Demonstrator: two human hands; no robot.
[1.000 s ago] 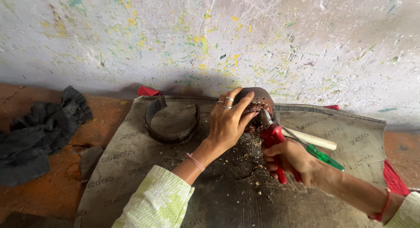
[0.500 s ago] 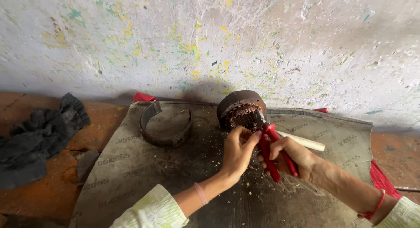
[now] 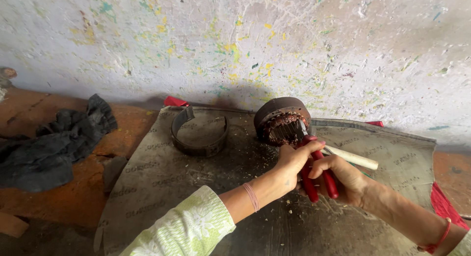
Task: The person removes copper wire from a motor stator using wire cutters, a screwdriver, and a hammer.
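A round motor stator [image 3: 281, 119] with copper windings stands on edge on a grey sheet [image 3: 162, 177]. Red-handled pliers [image 3: 314, 167] have their jaws at the windings. My right hand [image 3: 343, 176] grips the red handles. My left hand [image 3: 293, 160] is closed around the pliers just below the jaws, right next to the stator's lower rim. A white tube [image 3: 352, 158] lies behind my right hand.
A dark metal band [image 3: 198, 133] curved into a ring lies left of the stator. A heap of dark cloth [image 3: 46, 148] rests on the orange floor at the left. Red fabric [image 3: 444, 204] shows under the sheet at the right. A paint-speckled wall [image 3: 235, 45] rises behind.
My left hand has come off the top of the stator and dropped onto the pliers beside my right hand. The stator's windings are now uncovered.
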